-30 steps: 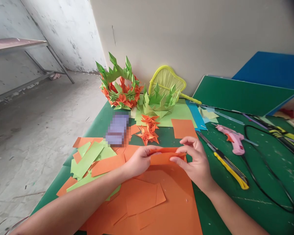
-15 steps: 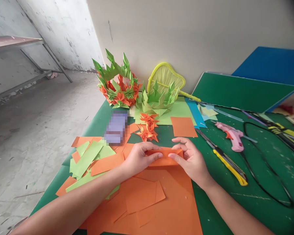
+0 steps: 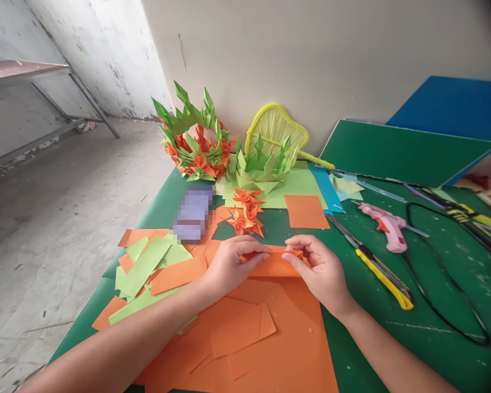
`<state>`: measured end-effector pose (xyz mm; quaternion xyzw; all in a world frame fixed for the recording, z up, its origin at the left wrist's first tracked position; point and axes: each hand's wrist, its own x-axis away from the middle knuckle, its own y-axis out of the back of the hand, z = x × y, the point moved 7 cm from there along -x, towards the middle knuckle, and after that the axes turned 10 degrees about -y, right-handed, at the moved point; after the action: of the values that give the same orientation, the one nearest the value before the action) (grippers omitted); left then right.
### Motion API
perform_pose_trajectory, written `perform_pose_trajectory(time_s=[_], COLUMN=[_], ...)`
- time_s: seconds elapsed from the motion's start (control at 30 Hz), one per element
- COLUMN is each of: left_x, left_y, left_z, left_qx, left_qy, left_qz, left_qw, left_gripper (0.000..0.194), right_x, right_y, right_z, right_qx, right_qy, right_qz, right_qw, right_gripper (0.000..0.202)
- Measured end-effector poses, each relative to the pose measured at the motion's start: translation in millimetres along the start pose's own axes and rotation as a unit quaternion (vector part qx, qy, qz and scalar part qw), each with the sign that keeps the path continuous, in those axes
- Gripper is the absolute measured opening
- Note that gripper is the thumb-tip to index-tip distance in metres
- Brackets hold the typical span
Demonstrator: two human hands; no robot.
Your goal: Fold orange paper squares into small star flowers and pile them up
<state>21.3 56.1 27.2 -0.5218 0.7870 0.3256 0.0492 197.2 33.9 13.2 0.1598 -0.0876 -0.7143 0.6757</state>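
Between my hands is a folded piece of orange paper, its upper edge turned over. My left hand pinches its left end between thumb and fingers. At the other end my right hand pinches the edge, the thumb pressed on the near side. Beneath lies a large orange sheet with several loose orange cut pieces on it. Just beyond my hands sit orange folded paper flowers and a flat orange square.
Green and orange paper scraps and a blurred-out phone-like object lie left. Paper crowns stand at the back, near a yellow net-like fan. A yellow utility knife and a corded pink glue gun lie right.
Both hands keep their pinch on the orange paper. The fingers of my right hand have come down and closed in slightly along the top edge.
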Motion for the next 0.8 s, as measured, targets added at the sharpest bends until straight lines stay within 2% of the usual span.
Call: perform_pose_trajectory(time_s=[0.13, 0.37, 0.53, 0.8], left_x=[2, 3, 5, 6], left_y=[-0.4, -2.6, -10.3, -20.2], left_z=[-4, -8, -3, 2], left_qx=[-0.027, -0.059, -0.124, -0.237], left_qy=[-0.029, -0.07, -0.076, -0.097], left_qz=[0.009, 0.025, 0.073, 0.136], left_qw=[0.999, 0.996, 0.987, 0.957], left_gripper=[0.016, 0.019, 0.023, 0.026], right_x=[0, -3, -4, -5], right_y=[-2, -4, -12, -22], right_z=[9, 8, 4, 4], right_qx=[0.036, 0.057, 0.106, 0.174], right_qy=[0.029, 0.04, 0.043, 0.07], right_qz=[0.012, 0.026, 0.05, 0.063], right_qw=[0.999, 0.997, 0.992, 0.98], right_gripper=[0.004, 0.005, 0.008, 0.012])
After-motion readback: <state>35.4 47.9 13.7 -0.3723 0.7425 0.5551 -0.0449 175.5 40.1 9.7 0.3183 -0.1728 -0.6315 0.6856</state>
